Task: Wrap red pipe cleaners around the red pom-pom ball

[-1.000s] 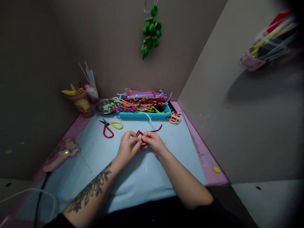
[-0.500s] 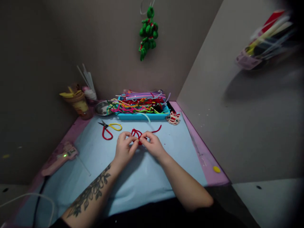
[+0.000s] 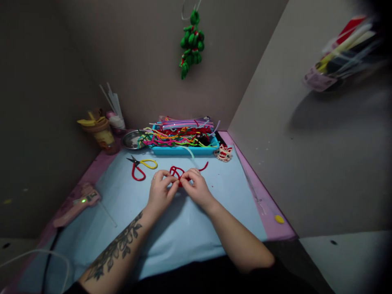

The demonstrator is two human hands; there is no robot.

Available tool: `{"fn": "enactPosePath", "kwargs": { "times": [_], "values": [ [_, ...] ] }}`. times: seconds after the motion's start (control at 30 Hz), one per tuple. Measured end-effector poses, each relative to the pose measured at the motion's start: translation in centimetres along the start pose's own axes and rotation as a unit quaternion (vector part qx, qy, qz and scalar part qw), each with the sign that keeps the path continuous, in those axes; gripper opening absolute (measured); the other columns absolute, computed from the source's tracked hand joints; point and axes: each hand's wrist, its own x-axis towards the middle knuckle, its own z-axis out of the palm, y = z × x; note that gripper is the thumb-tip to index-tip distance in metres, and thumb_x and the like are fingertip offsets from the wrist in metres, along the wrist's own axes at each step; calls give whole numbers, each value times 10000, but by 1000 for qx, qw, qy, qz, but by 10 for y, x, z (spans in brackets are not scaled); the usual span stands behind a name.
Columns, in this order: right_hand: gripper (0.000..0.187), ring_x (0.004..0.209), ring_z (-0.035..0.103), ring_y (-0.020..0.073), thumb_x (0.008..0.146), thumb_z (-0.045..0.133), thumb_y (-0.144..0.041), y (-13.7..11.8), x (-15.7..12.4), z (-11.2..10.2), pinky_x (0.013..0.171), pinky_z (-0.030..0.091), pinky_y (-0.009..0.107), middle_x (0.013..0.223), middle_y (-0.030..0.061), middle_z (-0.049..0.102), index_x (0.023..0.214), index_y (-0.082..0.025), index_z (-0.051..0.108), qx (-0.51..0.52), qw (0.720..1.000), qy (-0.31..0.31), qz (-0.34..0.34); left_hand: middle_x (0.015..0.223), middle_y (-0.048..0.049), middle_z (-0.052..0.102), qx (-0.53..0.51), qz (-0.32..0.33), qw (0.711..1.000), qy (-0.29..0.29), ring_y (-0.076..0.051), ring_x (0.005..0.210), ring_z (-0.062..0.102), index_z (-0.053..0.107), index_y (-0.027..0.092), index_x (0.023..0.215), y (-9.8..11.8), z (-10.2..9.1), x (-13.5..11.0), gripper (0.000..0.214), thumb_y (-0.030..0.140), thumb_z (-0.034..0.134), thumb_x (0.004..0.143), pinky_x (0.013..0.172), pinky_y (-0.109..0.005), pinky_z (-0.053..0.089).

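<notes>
Red pipe cleaner (image 3: 177, 172) is pinched between the fingertips of the left hand (image 3: 161, 191) and the right hand (image 3: 197, 188), both grips clenched on it, low over the blue bench (image 3: 171, 232); its free end is trailed rightward beyond the right grip.

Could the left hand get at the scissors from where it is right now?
Probably yes. The scissors lie on the blue mat just beyond and left of the left hand, with nothing between. Its fingers, though, pinch the red pipe cleaner together with the right hand.
</notes>
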Motion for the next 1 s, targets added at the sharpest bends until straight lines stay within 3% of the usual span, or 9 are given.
{"fn": "enactPosePath", "kwargs": {
  "times": [0.47,0.6,0.73,0.83,0.9,1.0],
  "values": [
    [79,843,531,190,837,560,-191,3,-1,1,807,411,334,768,11,587,770,-226,586,3,1000,-10,3,875,-51,525,0,-9,1000,-8,-190,863,528,665,176,809,0,-2,-1,115,220,575,864,795,-349,440],
    [119,798,523,176,818,564,-232,2,-1,5,778,408,323,730,2,565,700,-219,569,65,996,-8,59,884,-56,537,26,16,1000,3,-197,872,532,667,177,846,0,-2,-1,107,225,573,868,797,-354,443],
    [139,645,474,129,782,583,-300,4,-1,10,637,389,270,653,-26,531,685,-206,554,253,946,-45,198,886,-63,553,60,44,997,16,-205,861,530,671,181,873,0,-2,-2,104,224,576,866,780,-356,442],
    [156,591,430,111,753,608,-319,5,-1,10,586,351,251,616,-39,503,672,-200,548,315,916,-65,239,883,-59,562,78,49,996,14,-205,859,529,670,192,875,2,-3,-2,103,218,570,868,780,-356,439],
    [154,603,442,116,761,603,-320,3,0,8,601,361,258,629,-35,513,677,-201,552,292,927,-66,227,882,-56,566,78,46,996,6,-201,858,530,665,195,868,2,-4,-1,101,219,567,869,789,-359,436],
    [133,726,506,153,798,574,-271,0,1,3,724,407,306,699,-11,553,681,-210,561,162,976,-38,139,883,-53,565,65,35,997,-9,-195,857,531,659,196,845,3,-5,0,103,224,563,870,812,-366,433]
  ]
}}
